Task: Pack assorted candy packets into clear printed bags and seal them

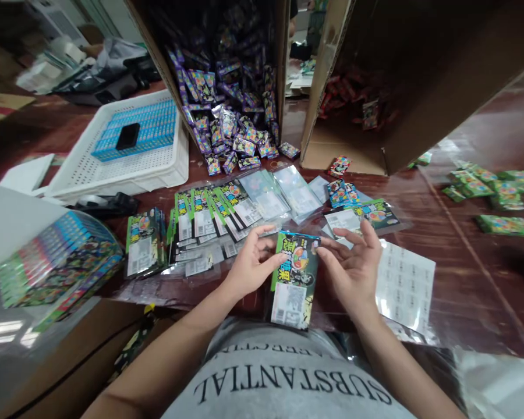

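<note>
Candy pouch (293, 273), black and green with a white label, is held upright on the near side of the carton of purple packets (284, 52), its left edge gripped by the left hand (255, 259). At its upper right corner is the right hand's (351, 265) thumb, fingers spread; whether it pinches, I cannot tell. Left of that carton stands a white plastic basket (182, 157); right, a carton of red packets (428, 87).

The pouch (293, 280) is black and green, the shirt (266, 401) grey with black lettering
</note>
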`<state>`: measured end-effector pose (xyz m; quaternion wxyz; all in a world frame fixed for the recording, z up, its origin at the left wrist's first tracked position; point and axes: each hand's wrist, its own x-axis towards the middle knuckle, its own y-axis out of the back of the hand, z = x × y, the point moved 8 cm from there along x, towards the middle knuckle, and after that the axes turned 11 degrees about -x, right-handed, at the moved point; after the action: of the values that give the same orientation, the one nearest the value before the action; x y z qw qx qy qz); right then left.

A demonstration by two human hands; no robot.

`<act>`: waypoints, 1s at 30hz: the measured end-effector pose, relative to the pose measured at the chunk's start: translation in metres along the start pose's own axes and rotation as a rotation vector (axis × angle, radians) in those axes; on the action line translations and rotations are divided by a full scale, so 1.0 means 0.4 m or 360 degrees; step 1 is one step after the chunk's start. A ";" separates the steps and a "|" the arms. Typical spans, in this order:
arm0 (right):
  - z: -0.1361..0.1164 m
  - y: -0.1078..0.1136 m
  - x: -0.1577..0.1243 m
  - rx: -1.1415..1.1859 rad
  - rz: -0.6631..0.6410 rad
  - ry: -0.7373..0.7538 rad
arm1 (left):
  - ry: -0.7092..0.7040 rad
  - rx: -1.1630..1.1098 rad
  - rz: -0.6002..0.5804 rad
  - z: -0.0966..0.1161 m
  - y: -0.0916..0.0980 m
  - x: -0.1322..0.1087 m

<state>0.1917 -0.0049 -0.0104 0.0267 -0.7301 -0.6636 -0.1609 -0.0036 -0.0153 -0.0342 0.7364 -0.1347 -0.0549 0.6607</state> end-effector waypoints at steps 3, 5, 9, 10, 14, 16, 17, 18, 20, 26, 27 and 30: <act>0.026 -0.008 -0.011 -0.0014 -0.0092 -0.0025 | -0.0005 0.0104 -0.0138 -0.006 -0.005 -0.006; 0.049 -0.018 -0.015 0.0014 -0.0230 -0.0093 | 0.0008 0.0176 -0.0202 -0.006 -0.006 -0.005; 0.073 -0.040 -0.021 0.0037 -0.0482 -0.0172 | -0.0065 0.0329 -0.0160 0.013 -0.003 0.014; 0.071 -0.040 -0.019 0.0039 -0.0460 -0.0157 | -0.0093 0.0328 -0.0128 0.018 -0.002 0.019; 0.060 -0.037 -0.008 0.0082 -0.0340 -0.0122 | -0.0117 0.0195 -0.0007 0.030 0.007 0.032; 0.052 -0.045 -0.003 0.0091 -0.0425 -0.0115 | -0.0058 0.0197 -0.0051 0.033 0.004 0.034; 0.047 -0.048 0.000 0.0088 -0.0479 -0.0107 | -0.0012 0.0229 -0.0098 0.033 0.000 0.033; 0.041 -0.048 0.004 0.0079 -0.0523 -0.0105 | 0.0032 0.0268 -0.0141 0.035 -0.003 0.033; 0.034 -0.046 0.010 0.0053 -0.0574 -0.0133 | 0.0086 0.0329 -0.0182 0.040 -0.007 0.031; 0.035 -0.049 0.024 0.0064 -0.0539 -0.0312 | 0.0180 0.0395 -0.0078 0.046 -0.008 0.053; 0.041 -0.050 0.028 0.0093 -0.0515 -0.0374 | 0.0202 0.0408 -0.0068 0.047 -0.010 0.061; 0.062 -0.052 0.040 0.0216 -0.0462 -0.0602 | 0.0286 0.0371 -0.0089 0.055 -0.015 0.082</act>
<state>0.1773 0.0190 -0.0331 -0.0725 -0.6408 -0.7640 0.0213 0.0005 0.0193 -0.0149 0.7670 -0.1053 0.0844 0.6273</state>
